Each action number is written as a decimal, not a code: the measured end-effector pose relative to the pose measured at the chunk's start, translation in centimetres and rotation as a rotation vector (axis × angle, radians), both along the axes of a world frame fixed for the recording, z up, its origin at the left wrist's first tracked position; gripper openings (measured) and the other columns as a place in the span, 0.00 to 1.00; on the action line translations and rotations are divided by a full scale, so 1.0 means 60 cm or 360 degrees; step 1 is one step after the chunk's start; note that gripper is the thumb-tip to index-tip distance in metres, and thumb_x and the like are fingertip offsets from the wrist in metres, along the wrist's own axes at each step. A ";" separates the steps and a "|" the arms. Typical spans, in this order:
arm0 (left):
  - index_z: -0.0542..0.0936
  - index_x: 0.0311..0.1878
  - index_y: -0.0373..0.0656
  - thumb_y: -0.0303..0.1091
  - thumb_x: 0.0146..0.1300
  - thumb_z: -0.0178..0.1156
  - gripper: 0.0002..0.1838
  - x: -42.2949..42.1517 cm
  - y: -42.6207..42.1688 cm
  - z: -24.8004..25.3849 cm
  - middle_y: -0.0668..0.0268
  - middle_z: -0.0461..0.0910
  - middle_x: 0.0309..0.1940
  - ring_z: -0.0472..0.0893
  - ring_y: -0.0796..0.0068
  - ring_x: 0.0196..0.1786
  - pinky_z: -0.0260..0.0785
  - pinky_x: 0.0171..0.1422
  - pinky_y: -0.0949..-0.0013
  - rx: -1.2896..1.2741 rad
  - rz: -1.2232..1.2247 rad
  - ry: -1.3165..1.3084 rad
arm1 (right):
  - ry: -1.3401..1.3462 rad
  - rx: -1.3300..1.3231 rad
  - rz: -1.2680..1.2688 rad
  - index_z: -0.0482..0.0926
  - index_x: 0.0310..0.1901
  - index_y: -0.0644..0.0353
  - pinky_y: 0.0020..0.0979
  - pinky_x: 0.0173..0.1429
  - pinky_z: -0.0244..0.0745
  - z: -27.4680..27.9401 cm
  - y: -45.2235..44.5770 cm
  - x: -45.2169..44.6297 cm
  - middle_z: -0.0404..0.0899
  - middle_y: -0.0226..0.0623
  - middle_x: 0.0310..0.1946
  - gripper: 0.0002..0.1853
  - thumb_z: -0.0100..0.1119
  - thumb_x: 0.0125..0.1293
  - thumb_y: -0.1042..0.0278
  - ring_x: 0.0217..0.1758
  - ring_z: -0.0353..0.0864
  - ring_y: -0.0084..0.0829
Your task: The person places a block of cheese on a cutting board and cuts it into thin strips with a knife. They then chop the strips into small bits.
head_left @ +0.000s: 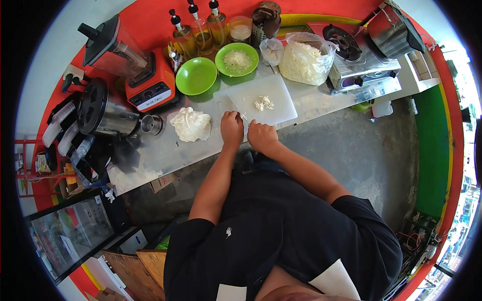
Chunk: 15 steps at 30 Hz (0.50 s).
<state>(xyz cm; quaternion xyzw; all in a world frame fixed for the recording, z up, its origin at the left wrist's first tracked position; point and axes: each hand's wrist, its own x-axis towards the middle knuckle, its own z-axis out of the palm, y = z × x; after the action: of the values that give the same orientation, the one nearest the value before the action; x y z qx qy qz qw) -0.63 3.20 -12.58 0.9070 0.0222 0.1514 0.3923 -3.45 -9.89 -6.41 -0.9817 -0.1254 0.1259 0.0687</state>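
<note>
My right hand (262,136) is closed round the handle of a knife (244,119), whose thin blade points away over the near left part of a white cutting board (284,103). Just left of the blade, my left hand (231,127) has its fingers curled in at the board. What these fingers hold is hidden, though small white slivers show beside them at the blade. A little heap of chopped white pieces (264,104) lies on the board. Behind it, a green plate (237,59) holds more pale chopped bits. A knotted white plastic bag (190,124) rests left of my hands.
An empty-looking green plate (196,76) sits beside a red blender (150,93). At the back stand several pump bottles (205,40). A clear bag of white shreds (307,62) stands before a gas stove (364,70). A steel pot (113,113) and small steel cup (151,125) are left.
</note>
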 end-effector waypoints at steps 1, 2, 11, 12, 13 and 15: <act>0.84 0.37 0.36 0.25 0.61 0.62 0.04 0.000 0.000 -0.001 0.51 0.81 0.35 0.82 0.47 0.39 0.74 0.45 0.52 0.0030 0.0002 -0.0008 | -0.0002 0.0004 -0.0004 0.75 0.41 0.62 0.42 0.42 0.86 -0.007 -0.001 -0.006 0.88 0.47 0.31 0.06 0.53 0.70 0.69 0.38 0.91 0.45; 0.84 0.37 0.36 0.25 0.61 0.62 0.04 -0.001 0.000 -0.001 0.51 0.81 0.35 0.82 0.47 0.39 0.74 0.45 0.52 0.0029 0.0002 -0.0009 | -0.0005 0.0008 -0.0009 0.75 0.41 0.62 0.42 0.42 0.86 -0.013 -0.002 -0.011 0.88 0.48 0.31 0.06 0.53 0.70 0.69 0.38 0.91 0.46; 0.85 0.37 0.39 0.28 0.61 0.63 0.04 -0.015 -0.002 -0.005 0.60 0.81 0.39 0.80 0.53 0.46 0.75 0.48 0.54 0.0328 -0.0055 -0.0181 | -0.0006 0.0053 0.0025 0.74 0.41 0.63 0.44 0.42 0.86 -0.018 -0.013 0.011 0.88 0.49 0.32 0.07 0.53 0.70 0.68 0.38 0.91 0.47; 0.85 0.37 0.40 0.28 0.61 0.63 0.04 -0.016 -0.003 -0.006 0.62 0.81 0.40 0.80 0.54 0.47 0.76 0.49 0.55 0.0401 -0.0056 -0.0148 | -0.0008 0.0054 0.0021 0.74 0.41 0.63 0.44 0.42 0.86 -0.014 -0.014 0.010 0.88 0.49 0.32 0.07 0.53 0.70 0.68 0.38 0.91 0.47; 0.85 0.37 0.41 0.28 0.60 0.63 0.04 -0.017 -0.003 -0.007 0.63 0.81 0.40 0.80 0.56 0.47 0.76 0.50 0.56 0.0474 -0.0057 -0.0114 | -0.0018 0.0026 0.0063 0.74 0.41 0.63 0.44 0.42 0.86 -0.011 -0.015 0.007 0.88 0.49 0.32 0.07 0.53 0.71 0.67 0.38 0.91 0.47; 0.85 0.37 0.41 0.28 0.60 0.64 0.04 -0.021 -0.002 -0.005 0.63 0.80 0.40 0.80 0.56 0.47 0.76 0.50 0.56 0.0471 -0.0073 -0.0103 | -0.0030 -0.0003 0.0103 0.74 0.41 0.62 0.43 0.41 0.86 -0.006 -0.013 -0.002 0.88 0.49 0.31 0.07 0.53 0.71 0.67 0.37 0.91 0.47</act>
<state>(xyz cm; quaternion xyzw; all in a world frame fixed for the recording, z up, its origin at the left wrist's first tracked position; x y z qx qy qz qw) -1.92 3.11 -12.85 0.9498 -0.0338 0.1731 0.2582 -3.57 -10.65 -6.75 -0.9783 -0.1575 0.1189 0.0626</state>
